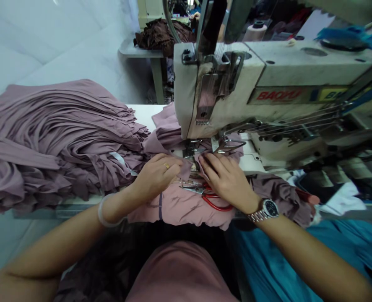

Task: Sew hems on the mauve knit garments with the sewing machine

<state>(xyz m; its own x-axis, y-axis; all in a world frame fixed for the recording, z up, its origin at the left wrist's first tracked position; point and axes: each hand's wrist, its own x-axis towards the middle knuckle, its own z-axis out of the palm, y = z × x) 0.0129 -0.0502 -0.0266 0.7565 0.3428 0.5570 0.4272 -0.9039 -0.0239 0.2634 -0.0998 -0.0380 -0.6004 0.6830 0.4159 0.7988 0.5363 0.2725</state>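
Just in front of the needle area of an industrial sewing machine (185,96), both hands work at a mauve piece of fabric (186,168). My left hand (157,174), wearing a ring, pinches the fabric's left side with bent fingers. On the other side, my right hand (228,178) has its fingers closed at the fabric edge beside the presser foot (193,147). Red-handled scissors (215,202) lie below the right hand on pink cloth (179,207) along the table's front. The fingertips partly hide the fabric between them.
A tall stack of mauve cut pieces (63,126) covers the table at left. More mauve fabric (165,138) lies behind my left hand. Dark mauve cloth (277,195) is bunched at right, with teal cloth (299,260) below. Brown fabric (163,33) sits on another table behind.
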